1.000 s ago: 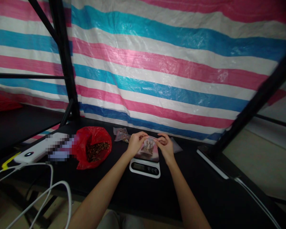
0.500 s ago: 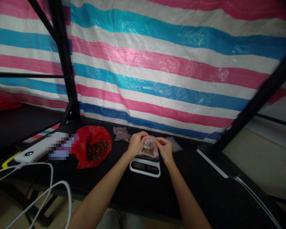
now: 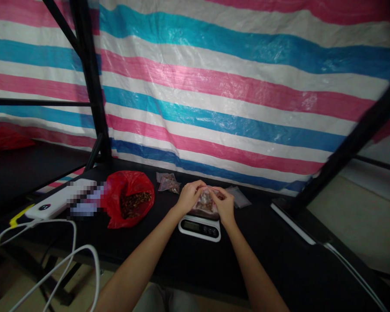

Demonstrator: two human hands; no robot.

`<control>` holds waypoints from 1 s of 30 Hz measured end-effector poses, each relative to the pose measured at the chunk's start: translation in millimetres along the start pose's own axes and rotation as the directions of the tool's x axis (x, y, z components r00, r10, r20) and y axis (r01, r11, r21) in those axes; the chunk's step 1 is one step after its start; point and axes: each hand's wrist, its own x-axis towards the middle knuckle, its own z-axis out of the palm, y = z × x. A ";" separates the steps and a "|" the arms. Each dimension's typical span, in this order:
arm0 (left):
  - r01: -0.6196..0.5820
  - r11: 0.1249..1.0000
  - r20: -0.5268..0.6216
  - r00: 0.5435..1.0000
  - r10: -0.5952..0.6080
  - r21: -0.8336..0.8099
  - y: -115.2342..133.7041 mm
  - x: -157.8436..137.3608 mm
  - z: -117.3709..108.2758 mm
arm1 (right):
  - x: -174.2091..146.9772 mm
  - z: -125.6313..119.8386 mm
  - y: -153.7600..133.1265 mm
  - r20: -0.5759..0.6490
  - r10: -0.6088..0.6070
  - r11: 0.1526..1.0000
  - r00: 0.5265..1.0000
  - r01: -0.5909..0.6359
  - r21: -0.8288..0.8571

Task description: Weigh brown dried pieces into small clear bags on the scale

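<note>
A small clear zip bag (image 3: 205, 200) with brown bits inside is held by its pink-edged top over a white digital scale (image 3: 199, 228). My left hand (image 3: 191, 196) pinches the left part of that top edge, and my right hand (image 3: 223, 202) pinches the right part. Both hands are closed on the bag. Whether its underside rests on the scale's plate I cannot tell. To the left stands a red plastic bag (image 3: 116, 211), its mouth open, with many small brown pieces (image 3: 134, 203) in it.
Filled small zip bags (image 3: 169, 183) lie behind my left hand. Flat clear bags (image 3: 239, 197) lie right of my right hand. A white power strip-like device (image 3: 56, 201) with white cables sits at left; a white-edged slab (image 3: 292, 223) with cables at right. A striped tarp (image 3: 214, 108) hangs behind the black table.
My right hand has shifted slightly inward along the zip bag's top edge, closer to my left hand. The whole view has moved a little, so everything appears slightly further right.
</note>
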 end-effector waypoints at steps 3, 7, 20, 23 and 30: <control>-0.008 1.000 0.020 1.000 0.008 0.015 1.9 -0.8 -0.2 | 0.1 -1.1 -0.1 0.006 0.002 1.000 1.000 -0.002 0.006; -0.017 0.998 0.059 0.998 0.014 0.053 2.8 -2.0 -2.1 | 0.2 -2.7 -4.2 0.050 0.008 1.000 0.999 -0.009 0.008; 0.089 0.962 -0.024 0.995 -0.098 -0.257 -15.3 5.4 -1.0 | 1.7 2.8 1.4 0.034 0.152 0.961 0.988 -0.156 0.228; 0.119 0.948 -0.034 0.990 -0.135 -0.294 -19.0 6.4 1.7 | 0.9 3.8 3.8 0.017 0.155 0.970 0.988 -0.155 0.188; 0.111 0.968 -0.045 0.991 -0.124 -0.225 -17.8 4.8 3.5 | -0.4 4.6 4.7 0.007 0.121 0.984 0.993 -0.121 0.129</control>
